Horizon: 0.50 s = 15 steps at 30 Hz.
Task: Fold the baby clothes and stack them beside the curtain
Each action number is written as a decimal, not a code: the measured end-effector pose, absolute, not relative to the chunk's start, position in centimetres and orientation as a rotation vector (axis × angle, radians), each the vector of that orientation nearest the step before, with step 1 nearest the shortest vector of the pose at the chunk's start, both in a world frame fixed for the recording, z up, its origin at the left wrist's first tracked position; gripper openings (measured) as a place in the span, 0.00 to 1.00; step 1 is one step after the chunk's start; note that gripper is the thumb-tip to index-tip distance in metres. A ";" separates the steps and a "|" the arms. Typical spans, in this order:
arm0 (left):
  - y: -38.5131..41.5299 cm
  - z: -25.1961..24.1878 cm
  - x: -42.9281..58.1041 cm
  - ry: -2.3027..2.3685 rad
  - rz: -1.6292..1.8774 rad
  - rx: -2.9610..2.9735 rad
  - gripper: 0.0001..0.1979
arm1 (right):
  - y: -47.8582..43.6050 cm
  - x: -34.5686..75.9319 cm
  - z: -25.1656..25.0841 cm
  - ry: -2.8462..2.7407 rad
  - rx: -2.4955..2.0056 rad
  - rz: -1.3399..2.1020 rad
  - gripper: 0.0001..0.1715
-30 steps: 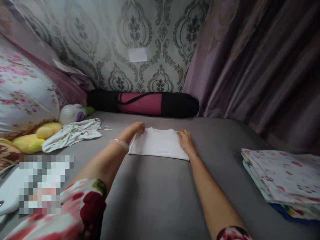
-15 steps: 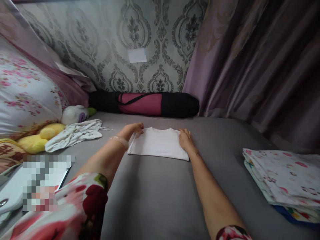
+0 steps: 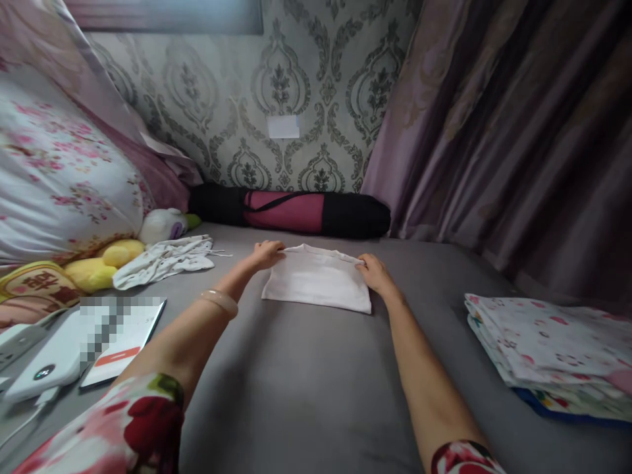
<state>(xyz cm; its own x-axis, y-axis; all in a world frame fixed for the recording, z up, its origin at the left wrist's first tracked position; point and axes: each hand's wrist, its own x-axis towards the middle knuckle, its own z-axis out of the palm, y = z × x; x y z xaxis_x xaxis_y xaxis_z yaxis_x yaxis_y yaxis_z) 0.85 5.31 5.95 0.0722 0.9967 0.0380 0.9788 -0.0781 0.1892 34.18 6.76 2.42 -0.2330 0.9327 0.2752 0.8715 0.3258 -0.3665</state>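
Observation:
A small white shirt [image 3: 318,280], folded into a rough rectangle, lies on the grey bed sheet [image 3: 296,382] in front of me. Its neckline edge is at the far side and looks slightly raised. My left hand [image 3: 269,253] pinches the far left corner, with fingers closed on the cloth. At the far right corner, my right hand [image 3: 375,271] grips the fabric between thumb and fingers. The near hem of the shirt rests on the sheet.
Folded printed cloths [image 3: 548,336] are stacked at the right. On the left are a power bank [image 3: 64,355], a phone [image 3: 143,322], a crumpled spotted cloth [image 3: 165,260] and a yellow plush toy [image 3: 93,270]. A black and pink long bag [image 3: 286,210] lies along the wall.
Both hands have closed on the shirt's far corners, and its far edge has lifted a little. The view has shifted, showing more of the wall and the left side.

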 end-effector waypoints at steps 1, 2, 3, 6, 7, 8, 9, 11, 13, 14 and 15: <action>5.0 6.7 0.4 1.999 0.261 2.224 0.14 | 6.4 34.4 3.2 -2.146 -1.559 0.237 0.13; 4.6 7.4 0.0 1.933 0.281 2.233 0.13 | 5.9 34.7 4.0 -2.135 -1.518 0.287 0.13; 4.2 8.1 -0.5 1.854 0.300 2.237 0.14 | 5.4 35.0 4.8 -2.125 -1.469 0.334 0.12; 2.4 10.3 -1.9 1.610 0.392 2.201 0.17 | 3.6 36.1 7.7 -2.116 -1.288 0.488 0.10; 1.6 11.0 -2.3 1.538 0.427 2.179 0.17 | 2.8 36.5 8.7 -2.114 -1.232 0.566 0.11; 0.8 11.9 -2.6 1.477 0.448 2.152 0.18 | 2.0 36.9 9.6 -2.111 -1.185 0.658 0.12; -0.2 12.7 -2.9 1.436 0.460 2.124 0.19 | 1.1 37.3 10.6 -2.105 -1.147 0.758 0.15; -2.0 14.5 -3.3 1.409 0.433 2.070 0.20 | -0.6 37.9 12.2 -2.078 -1.107 0.965 0.20; -3.5 15.8 -3.4 1.465 0.371 2.026 0.21 | -1.9 38.4 13.4 -2.031 -1.093 1.144 0.23; -4.0 16.3 -3.4 1.479 0.351 2.006 0.21 | -2.3 38.6 13.8 -2.011 -1.084 1.215 0.23; -4.3 16.6 -3.3 1.492 0.335 1.988 0.21 | -2.6 38.7 14.1 -1.991 -1.077 1.277 0.24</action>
<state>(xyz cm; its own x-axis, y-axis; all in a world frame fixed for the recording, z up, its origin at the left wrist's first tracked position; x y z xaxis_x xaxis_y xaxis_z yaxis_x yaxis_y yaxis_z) -3.35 -4.34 16.55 0.3288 0.9306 -0.1607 0.7725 -0.1672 0.6126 38.73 -2.64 14.08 -0.5375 0.8431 0.0179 0.3351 0.2330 -0.9129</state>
